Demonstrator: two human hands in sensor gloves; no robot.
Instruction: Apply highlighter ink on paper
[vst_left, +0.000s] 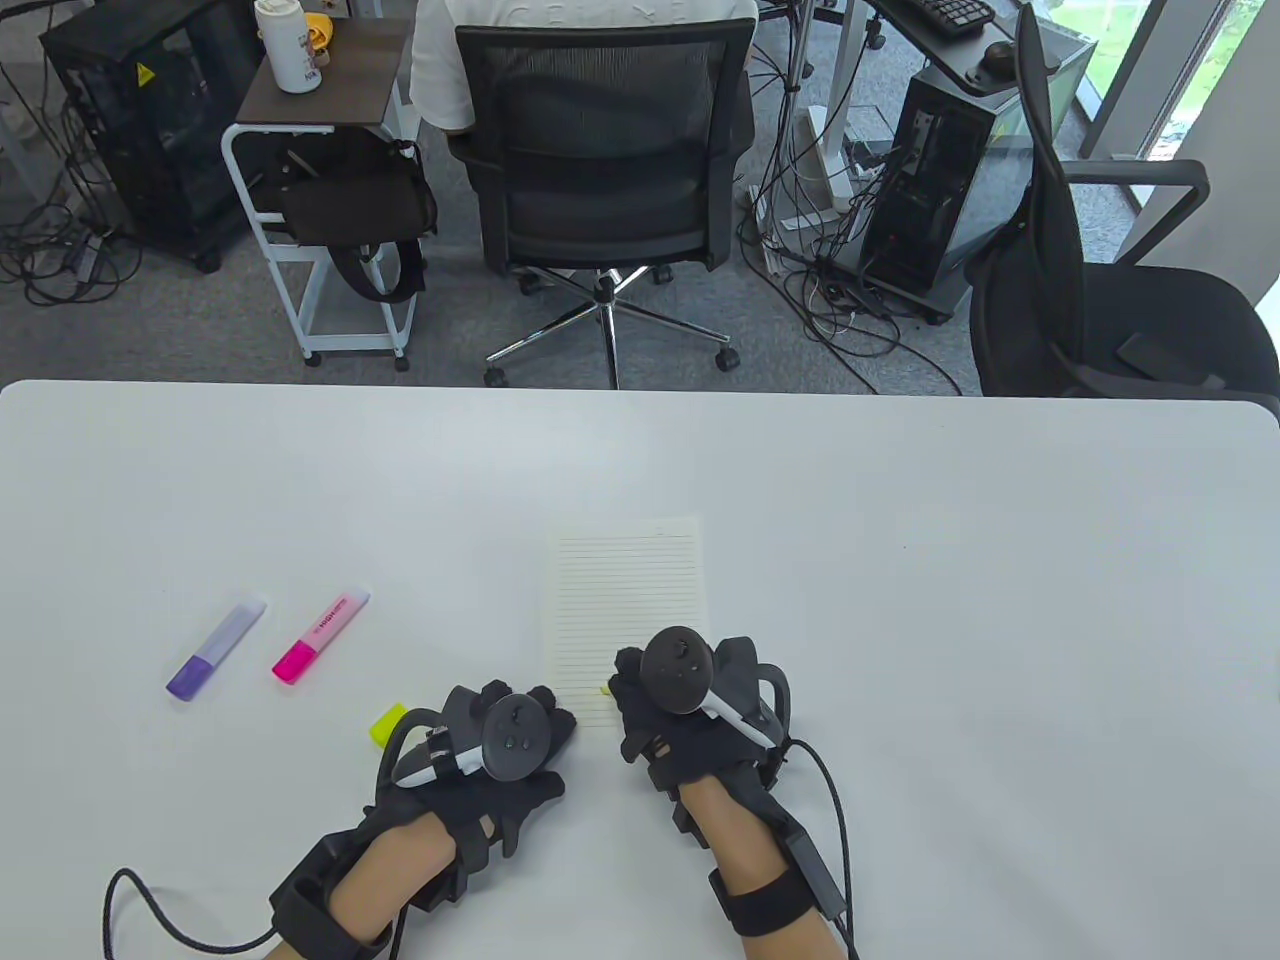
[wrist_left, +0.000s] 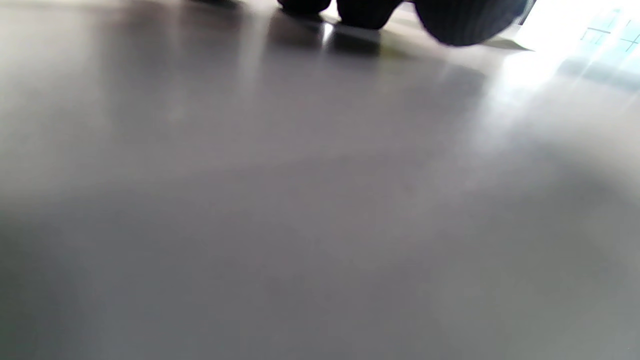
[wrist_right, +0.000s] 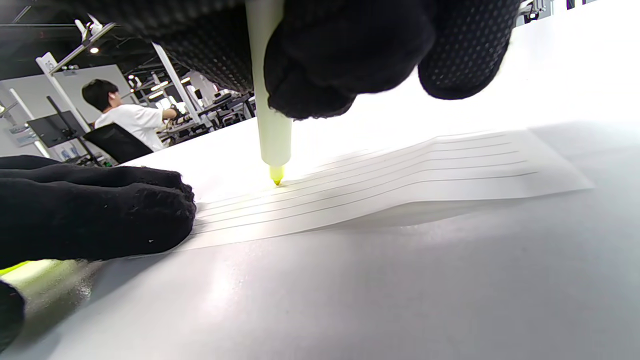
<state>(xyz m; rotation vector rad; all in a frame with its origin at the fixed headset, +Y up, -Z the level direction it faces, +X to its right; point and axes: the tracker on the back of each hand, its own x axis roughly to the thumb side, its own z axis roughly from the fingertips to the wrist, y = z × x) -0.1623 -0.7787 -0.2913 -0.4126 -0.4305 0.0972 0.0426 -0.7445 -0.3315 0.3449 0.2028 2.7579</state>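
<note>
The right hand pinches the yellow highlighter, tip touching the lined paper at lower centre. The left hand lies flat, pressing the paper's corner — if it lifts, the already buckled sheet could slide and smear the stroke.

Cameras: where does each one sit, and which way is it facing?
Table view: overhead, facing down; both gloved hands, left hand, right hand, at the lined white paper sheet.
Left wrist view: low, skimming the grey table; fingertips at top.
Right wrist view: low under the right hand, facing the yellow highlighter pen touching the paper.
Shared: table and right wrist views show the paper.
</note>
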